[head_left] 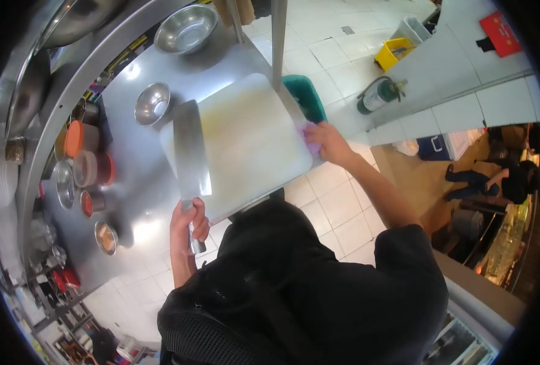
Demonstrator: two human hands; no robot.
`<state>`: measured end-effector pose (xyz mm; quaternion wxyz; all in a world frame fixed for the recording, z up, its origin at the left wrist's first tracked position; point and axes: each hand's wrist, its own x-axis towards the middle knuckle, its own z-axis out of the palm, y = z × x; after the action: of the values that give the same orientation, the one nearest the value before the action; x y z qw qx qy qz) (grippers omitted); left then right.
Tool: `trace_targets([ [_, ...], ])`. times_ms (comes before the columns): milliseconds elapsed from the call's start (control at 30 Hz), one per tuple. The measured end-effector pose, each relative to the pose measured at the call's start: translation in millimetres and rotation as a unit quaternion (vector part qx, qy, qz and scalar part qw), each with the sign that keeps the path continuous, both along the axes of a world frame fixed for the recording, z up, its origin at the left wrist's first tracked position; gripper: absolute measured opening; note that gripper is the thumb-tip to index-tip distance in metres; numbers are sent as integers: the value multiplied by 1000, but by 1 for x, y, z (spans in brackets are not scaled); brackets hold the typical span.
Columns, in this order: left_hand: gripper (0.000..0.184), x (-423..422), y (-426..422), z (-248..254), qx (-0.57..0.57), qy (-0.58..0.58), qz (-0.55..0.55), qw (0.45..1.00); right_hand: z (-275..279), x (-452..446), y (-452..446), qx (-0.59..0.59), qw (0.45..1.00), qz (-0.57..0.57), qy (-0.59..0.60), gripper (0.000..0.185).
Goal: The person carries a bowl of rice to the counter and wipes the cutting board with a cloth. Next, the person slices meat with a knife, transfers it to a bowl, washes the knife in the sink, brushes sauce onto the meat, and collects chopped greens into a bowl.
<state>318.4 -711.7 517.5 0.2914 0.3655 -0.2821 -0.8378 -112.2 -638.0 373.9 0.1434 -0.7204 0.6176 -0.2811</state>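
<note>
Left hand (pixel 186 225) gripping cleaver (pixel 189 149) over left edge of cutting board (pixel 254 137); right hand (pixel 332 145) clutching purple cloth (pixel 310 135), right edge. Seemingly cloth work; calls for steady blade.

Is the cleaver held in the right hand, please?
No, the left hand grips the cleaver, while the right hand holds something purple.

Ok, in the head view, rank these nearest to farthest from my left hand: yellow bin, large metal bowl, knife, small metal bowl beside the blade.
1. Knife, gripped in the left hand.
2. Small metal bowl, left of the knife.
3. Large metal bowl, near the table's far end.
4. Yellow bin, off the table, far right.
</note>
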Motion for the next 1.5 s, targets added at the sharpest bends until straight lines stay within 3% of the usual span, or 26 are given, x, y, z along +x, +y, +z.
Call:
trace_targets([
  [67, 19, -16, 0, 1, 1, 1, 1, 1000, 7, -13, -34, -34, 999, 35, 20, 35],
  [133, 18, -28, 2, -1, 13, 9, -6, 1000, 11, -24, -70, -62, 985, 88, 138, 27],
  [200, 18, -41, 5, 0, 26, 10, 0, 1000, -1, -38, -111, -96, 977, -59, 181, 24],
  [233, 18, -45, 7, 1, 37, 14, -3, 999, 7, -39, -125, -14, 938, -191, 290, 23],
  [300, 18, -48, 12, 4, 27, 1, -1, 1000, 27, -44, -139, -37, 937, -292, 185, 25],
  [333, 18, -47, 15, 6, 20, 2, 3, 1000, 45, -33, -138, -42, 939, -289, 181, 25],
  [400, 17, -44, 20, 7, 10, 8, 16, 1000, 77, 14, -113, -84, 948, -302, 61, 29],
  [500, 17, -47, 22, 14, 12, -10, 44, 999, 39, 107, -88, -185, 972, -140, 25, 37],
  [567, 17, -47, 18, 17, 7, 3, 34, 999, 18, 156, -71, -130, 982, 124, 63, 35],
  [667, 17, -44, 13, 26, -19, -15, 1, 1000, -5, 132, -85, -97, 984, 126, 75, 33],
  [700, 17, -42, 15, 29, -38, -43, -14, 998, -7, 93, -98, -73, 990, 39, 117, 30],
  [733, 17, -39, 18, 32, -41, -68, -15, 997, 2, 51, -103, 2, 978, -96, 188, 15],
  [767, 17, -37, 22, 33, -39, -61, -5, 997, 9, 10, -102, -40, 959, -172, 224, 15],
  [800, 17, -35, 26, 33, -55, -89, -4, 995, 38, -24, -98, 140, 918, -246, 276, 16],
  [833, 17, -31, 29, 32, -71, -118, 1, 991, -8, -85, -91, 14, 937, -279, 208, 21],
  [867, 18, -26, 33, 30, -71, -118, 7, 990, 43, -83, -78, 65, 934, -313, 160, 26],
  [933, 18, -17, 38, 20, -52, -108, 41, 992, 78, -68, -69, 19, 930, -363, 47, 35],
  [967, 18, -12, 42, 15, -34, -105, 46, 993, 72, -57, -68, 18, 938, -341, 53, 35],
  [1033, 19, -5, 46, 11, -40, -113, 78, 990, 48, -31, -71, -74, 935, -276, -210, 42],
  [1100, 20, 2, 48, 10, -51, -154, 92, 982, 49, 34, -72, -36, 897, -224, -380, 41],
  [1200, 21, 14, 58, 12, -48, -163, 134, 976, 53, 100, -72, -28, 932, -148, -329, 38],
  [1233, 19, 20, 61, 13, -37, -174, 139, 974, 60, 113, -69, -36, 988, -92, -121, 39],
  [1267, 19, 27, 67, 13, -33, -178, 155, 971, 64, 124, -69, -48, 994, -31, 94, 41],
  [1500, 18, 90, 142, 8, -54, -204, 267, 940, 14, 150, -67, -54, 992, 101, 50, 48],
])
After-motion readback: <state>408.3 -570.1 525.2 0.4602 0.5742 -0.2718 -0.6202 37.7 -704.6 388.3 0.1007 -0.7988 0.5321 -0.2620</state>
